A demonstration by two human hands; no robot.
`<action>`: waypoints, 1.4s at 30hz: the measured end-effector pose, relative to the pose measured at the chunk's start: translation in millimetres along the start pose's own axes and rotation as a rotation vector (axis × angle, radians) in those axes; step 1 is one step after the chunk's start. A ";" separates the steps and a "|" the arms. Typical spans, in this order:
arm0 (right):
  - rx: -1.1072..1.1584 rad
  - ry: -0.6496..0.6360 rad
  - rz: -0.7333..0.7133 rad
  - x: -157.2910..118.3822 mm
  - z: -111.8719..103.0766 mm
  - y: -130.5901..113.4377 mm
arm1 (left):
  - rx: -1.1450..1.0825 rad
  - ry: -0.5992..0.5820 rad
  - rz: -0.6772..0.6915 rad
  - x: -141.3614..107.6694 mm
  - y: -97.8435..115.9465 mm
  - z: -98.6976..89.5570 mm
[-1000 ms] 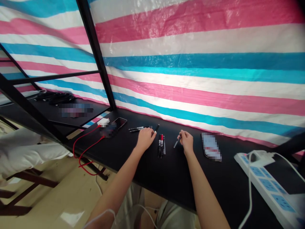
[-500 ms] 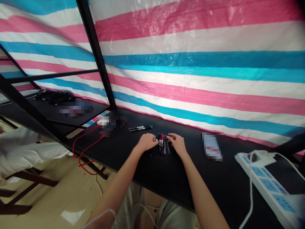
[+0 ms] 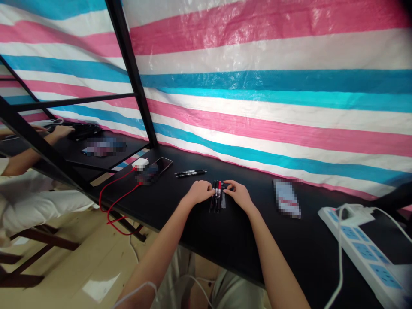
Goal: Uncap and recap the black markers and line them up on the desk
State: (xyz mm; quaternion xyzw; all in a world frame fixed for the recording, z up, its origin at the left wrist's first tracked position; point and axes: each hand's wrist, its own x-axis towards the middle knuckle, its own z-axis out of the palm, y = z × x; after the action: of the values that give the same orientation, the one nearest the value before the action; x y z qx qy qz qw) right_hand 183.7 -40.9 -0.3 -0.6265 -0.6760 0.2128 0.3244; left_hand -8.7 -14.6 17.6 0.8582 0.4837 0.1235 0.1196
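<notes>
Several pens (image 3: 217, 198) lie side by side in a tight row on the black table, mostly dark, one with a red section. On the row's left side is my left hand (image 3: 200, 192), fingers curled and thumb against the outermost pens. From the right, my right hand (image 3: 237, 193) presses its bent fingertips on the row's edge. Both hands hold the pens between them, flat on the tabletop. Two more pens (image 3: 191, 173) lie together, apart from the row, beyond my left hand.
A phone (image 3: 163, 164) and a white charger (image 3: 140, 163) with red cables lie to the left. At right are a blurred packet (image 3: 286, 198) and a white power strip (image 3: 362, 249). Behind the black frame (image 3: 130, 64), a co-worker's hand (image 3: 62, 131) is over the neighbouring table.
My right hand has moved slightly left and the pens are packed closer together. A co-worker's arms have come into view at the far left.
</notes>
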 end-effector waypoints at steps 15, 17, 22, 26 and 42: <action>-0.029 -0.004 0.001 -1.2 -0.3 -1.4 | -0.007 0.009 0.034 0.6 -1.6 0.4; -0.035 -0.006 0.004 -1.6 -0.8 -2.3 | -0.004 0.007 0.036 0.5 -1.5 0.3; -0.036 -0.005 0.007 -2.7 -1.9 -3.9 | 0.019 0.008 0.033 -0.1 -1.5 1.4; -0.017 -0.004 0.008 -2.6 -2.2 -4.1 | 0.123 0.071 -0.153 0.8 -4.9 2.1; 0.016 -0.022 0.007 -3.7 -1.6 -3.4 | 0.396 0.511 -0.389 0.5 -22.9 8.6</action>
State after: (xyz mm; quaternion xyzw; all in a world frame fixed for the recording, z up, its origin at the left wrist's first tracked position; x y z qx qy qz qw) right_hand 182.5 -45.2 2.5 -0.6239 -0.6755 0.2263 0.3212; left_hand -23.9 -3.4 2.1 0.6985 0.6662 0.2125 -0.1520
